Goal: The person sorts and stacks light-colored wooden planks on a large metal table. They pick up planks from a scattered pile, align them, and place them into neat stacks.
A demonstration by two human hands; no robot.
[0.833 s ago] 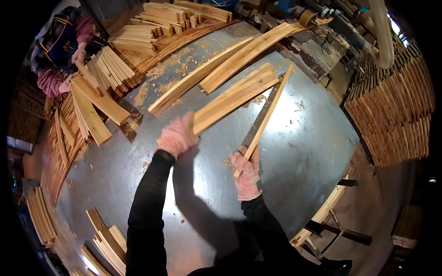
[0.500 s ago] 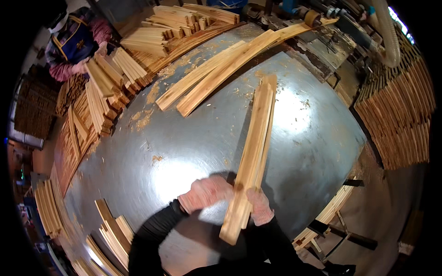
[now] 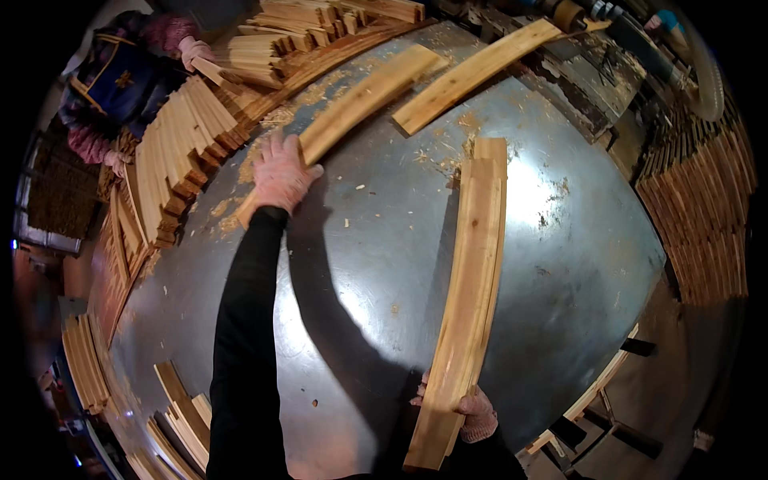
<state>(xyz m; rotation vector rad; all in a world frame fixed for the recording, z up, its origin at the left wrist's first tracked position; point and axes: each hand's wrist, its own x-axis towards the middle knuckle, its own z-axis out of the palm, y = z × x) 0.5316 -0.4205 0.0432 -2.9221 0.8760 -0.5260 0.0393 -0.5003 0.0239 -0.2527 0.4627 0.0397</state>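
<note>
My left hand [image 3: 282, 173], in a pale work glove, lies flat on the near end of a long wooden slat [image 3: 362, 99] that stretches away across the grey metal table [image 3: 376, 272]. My right hand [image 3: 472, 412], also gloved, grips the near end of a stack of long slats [image 3: 472, 288] lying lengthwise on the table in front of me. Another long slat [image 3: 476, 74] lies farther back, beside the one under my left hand.
Stacks of short wooden slats [image 3: 176, 156] line the table's left edge, with more [image 3: 328, 20] at the back. Another person [image 3: 120, 80] in dark clothes works at the far left. Slat piles [image 3: 704, 200] stand at the right, loose pieces [image 3: 180, 408] at the near left.
My left hand has let go of the slat stack and reached out to the long slat at the back left. My right hand still holds the stack's near end.
</note>
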